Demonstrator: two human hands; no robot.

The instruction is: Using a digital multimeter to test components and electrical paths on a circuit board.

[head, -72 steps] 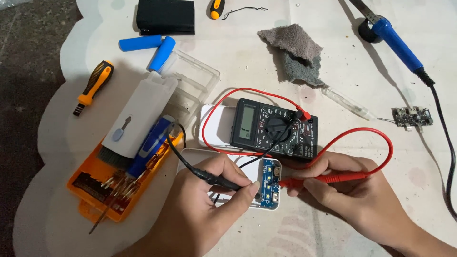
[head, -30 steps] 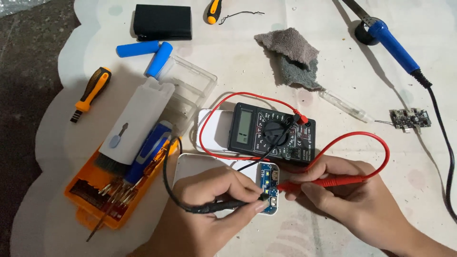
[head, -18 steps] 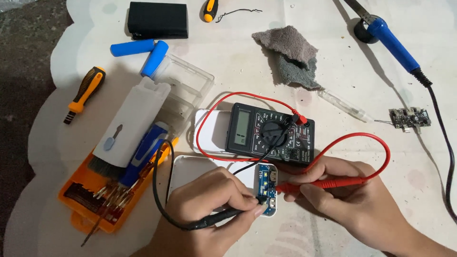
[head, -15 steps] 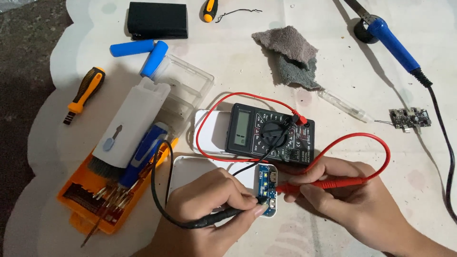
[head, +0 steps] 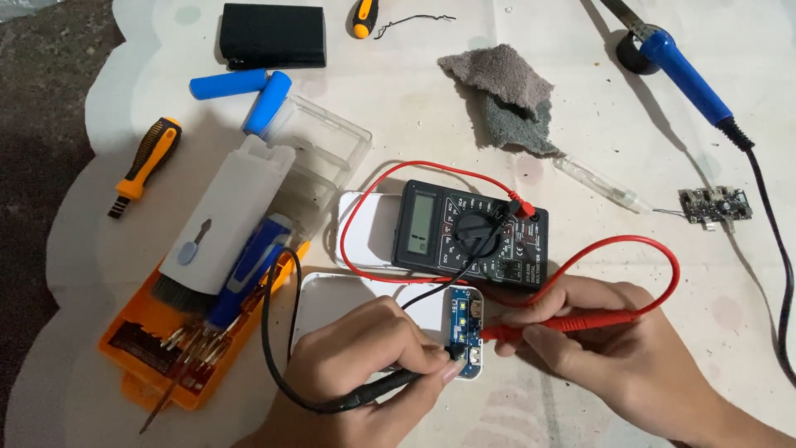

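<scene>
Hands (head: pixel 365 365) (head: pixel 605 348) grip black (head: pixel 373 394) and red probes (head: pixel 572 322); orange tray (head: pixel 133 340) holds screwdriver bits (head: pixel 195 353).

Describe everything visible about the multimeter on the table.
The multimeter is a flat black box of what looks like plastic, lying face up on a white case, turned sideways to the camera. It has a grey screen with faint digits at one end, a round dial in the middle and sockets at the other end. A red lead and a black lead plug into it and run to probes held by the right hand and left hand.
</scene>
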